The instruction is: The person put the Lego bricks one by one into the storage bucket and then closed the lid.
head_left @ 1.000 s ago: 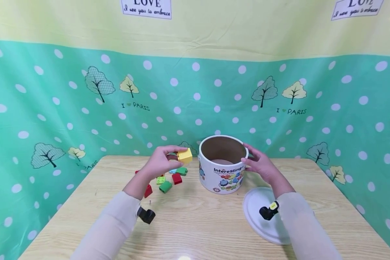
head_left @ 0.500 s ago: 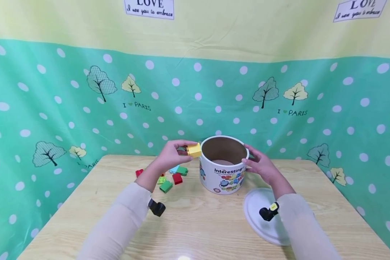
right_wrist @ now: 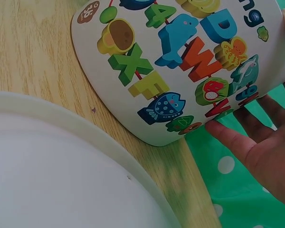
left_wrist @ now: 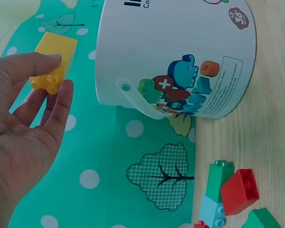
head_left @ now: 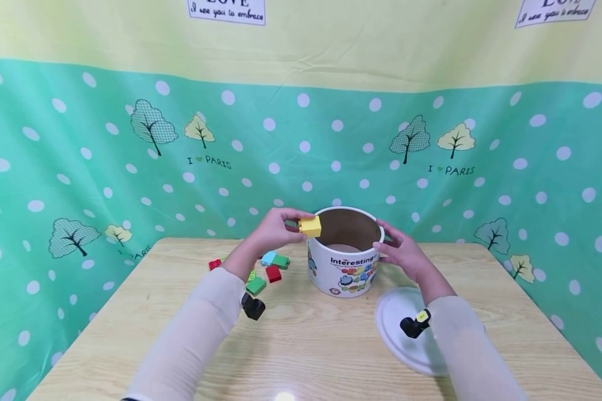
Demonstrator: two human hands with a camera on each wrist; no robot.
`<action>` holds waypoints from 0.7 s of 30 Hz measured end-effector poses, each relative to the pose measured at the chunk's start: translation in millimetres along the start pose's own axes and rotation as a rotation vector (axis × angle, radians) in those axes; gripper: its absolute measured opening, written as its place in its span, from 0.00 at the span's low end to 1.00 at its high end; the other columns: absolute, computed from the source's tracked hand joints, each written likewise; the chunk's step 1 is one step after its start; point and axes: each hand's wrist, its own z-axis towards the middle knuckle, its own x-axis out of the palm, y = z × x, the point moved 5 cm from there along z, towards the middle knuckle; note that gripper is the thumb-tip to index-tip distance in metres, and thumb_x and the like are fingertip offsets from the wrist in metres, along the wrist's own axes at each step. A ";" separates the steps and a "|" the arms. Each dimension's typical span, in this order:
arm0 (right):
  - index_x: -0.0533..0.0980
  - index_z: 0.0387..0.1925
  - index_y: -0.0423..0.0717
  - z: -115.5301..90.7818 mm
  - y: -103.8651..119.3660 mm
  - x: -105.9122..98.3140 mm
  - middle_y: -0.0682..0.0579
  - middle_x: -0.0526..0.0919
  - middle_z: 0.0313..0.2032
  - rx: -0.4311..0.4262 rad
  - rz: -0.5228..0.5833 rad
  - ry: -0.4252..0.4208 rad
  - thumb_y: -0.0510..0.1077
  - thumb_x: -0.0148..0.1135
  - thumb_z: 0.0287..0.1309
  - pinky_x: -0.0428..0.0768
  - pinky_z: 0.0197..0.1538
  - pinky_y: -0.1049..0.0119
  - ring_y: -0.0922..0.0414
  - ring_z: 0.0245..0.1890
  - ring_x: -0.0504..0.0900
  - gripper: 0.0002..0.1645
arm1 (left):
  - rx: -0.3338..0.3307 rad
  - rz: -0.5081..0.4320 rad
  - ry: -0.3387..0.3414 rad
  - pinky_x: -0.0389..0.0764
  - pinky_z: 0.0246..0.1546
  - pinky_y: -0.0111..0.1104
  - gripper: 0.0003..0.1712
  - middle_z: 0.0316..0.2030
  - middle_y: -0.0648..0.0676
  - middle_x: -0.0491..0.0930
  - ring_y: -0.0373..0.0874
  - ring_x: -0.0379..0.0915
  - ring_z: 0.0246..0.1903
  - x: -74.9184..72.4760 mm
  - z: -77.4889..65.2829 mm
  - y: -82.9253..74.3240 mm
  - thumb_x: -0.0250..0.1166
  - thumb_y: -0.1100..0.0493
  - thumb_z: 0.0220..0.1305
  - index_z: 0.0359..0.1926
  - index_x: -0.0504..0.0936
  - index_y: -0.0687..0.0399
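A yellow toy building block (head_left: 311,226) is pinched between the thumb and fingers of my left hand (head_left: 277,229). The hand holds it at the left rim of a white printed bucket (head_left: 326,278), and the block's studs show in the left wrist view. The bucket stands upright and open at the top; part of its floor shows. My right hand (head_left: 403,255) grips the bucket's right side near the rim, its thumb toward the front. In the right wrist view several fingers (right_wrist: 232,137) touch the printed wall; some fingertips are out of view.
Left of the bucket lie several loose blocks, among them a red block (head_left: 273,273), a green block (head_left: 256,287) and a light blue block (left_wrist: 212,209). A round white lid (head_left: 401,340) lies flat under my right forearm. A polka-dot curtain (head_left: 301,150) hangs behind the table (head_left: 311,345).
My left hand has moved right and slightly up with the yellow block, from above the loose blocks to the bucket's rim. My right hand has stayed on the bucket.
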 end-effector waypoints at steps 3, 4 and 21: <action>0.51 0.76 0.57 0.1 0.0 -0.1 0.44 0.50 0.75 0.000 -0.001 0.003 0.53 0.67 0.60 0.72 0.58 0.42 0.37 0.70 0.57 0.50 | 0.012 0.023 0.007 0.83 0.42 0.36 0.24 0.50 0.53 0.77 0.54 0.77 0.45 1.4 5.6 -2.0 0.71 0.70 0.54 0.53 0.84 0.48; 0.51 0.76 0.58 0.0 -0.1 -0.3 0.44 0.50 0.75 0.002 -0.001 0.004 0.53 0.67 0.60 0.72 0.59 0.42 0.37 0.70 0.57 0.49 | 0.019 0.031 0.009 0.83 0.42 0.36 0.24 0.50 0.53 0.77 0.54 0.77 0.45 1.8 7.5 -3.1 0.71 0.70 0.54 0.53 0.85 0.48; 0.51 0.76 0.56 -1.3 2.8 -0.1 0.44 0.49 0.75 -0.007 0.018 0.007 0.51 0.68 0.59 0.71 0.58 0.39 0.37 0.70 0.57 0.50 | 0.051 0.135 0.061 0.83 0.43 0.34 0.25 0.45 0.51 0.81 0.50 0.77 0.45 13.8 36.6 -20.6 0.73 0.73 0.50 0.50 0.83 0.53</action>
